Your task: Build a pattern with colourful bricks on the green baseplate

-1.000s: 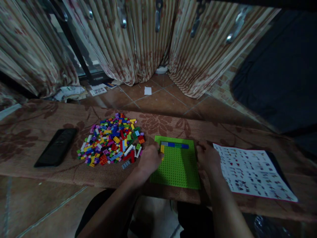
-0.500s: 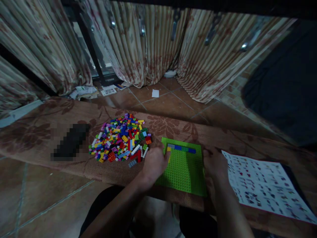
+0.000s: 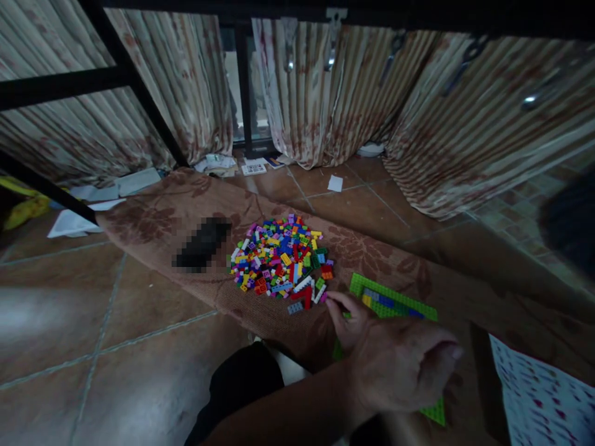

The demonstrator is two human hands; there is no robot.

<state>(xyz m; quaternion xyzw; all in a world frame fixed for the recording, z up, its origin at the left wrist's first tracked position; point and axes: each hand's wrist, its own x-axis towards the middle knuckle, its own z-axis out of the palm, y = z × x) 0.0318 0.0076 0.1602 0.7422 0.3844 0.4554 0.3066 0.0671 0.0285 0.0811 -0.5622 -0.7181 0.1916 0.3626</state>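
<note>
My right hand [image 3: 349,317] reaches left below my left arm to the near right edge of the brick pile [image 3: 279,254]. Its thumb and index finger are pinched at a small magenta toy brick [image 3: 324,297]. Closer to the camera, my left hand [image 3: 409,356] is curled above the green baseplate [image 3: 395,286]; what its fingers hold, if anything, is hidden. Both hands cover much of the baseplate. Along its far side runs a row of grey and blue bricks [image 3: 385,301], with a yellow brick [image 3: 367,300] at the left end.
A grey brick [image 3: 295,308] and a red brick [image 3: 307,298] lie at the pile's near edge. Left of the pile is a blurred-out dark object [image 3: 202,244]. A printed sheet [image 3: 543,390] lies on the right of the brown patterned cloth [image 3: 153,210]. Striped curtains [image 3: 297,93] hang behind.
The view has turned left. My right hand has left the baseplate's right edge and crossed to the pile. My left hand has come off the left side and now is raised above the baseplate.
</note>
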